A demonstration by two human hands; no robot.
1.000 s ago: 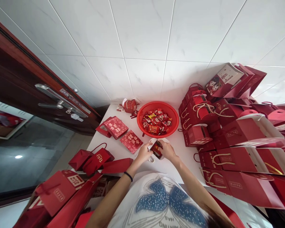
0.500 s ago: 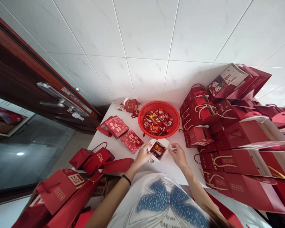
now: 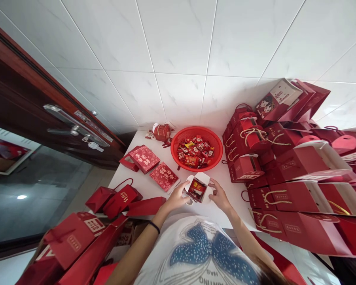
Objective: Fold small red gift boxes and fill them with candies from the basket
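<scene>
A small box [image 3: 202,179] with white inner flaps stands open near the table's front edge, with red-wrapped sweets [image 3: 197,190] inside. My left hand [image 3: 179,196] grips its left side, fingers at the flap. On the other side my right hand [image 3: 220,194] has its thumb and fingers closed on the right flap. Just behind the box is a red plastic basket [image 3: 218,158] holding many wrapped sweets [image 3: 195,151]. A bit of cord shows under the box, near my left hand.
Flat red patterned boxes [image 3: 144,158] and red bags [image 3: 123,200] lie to the left. Many red gift boxes [image 3: 287,168] are stacked on the right. A small red pouch [image 3: 161,132] sits by the tiled wall. A dark door [image 3: 32,99] stands far left.
My right hand has moved in to the box and closed on its right flap. The whole view has shifted slightly.
</scene>
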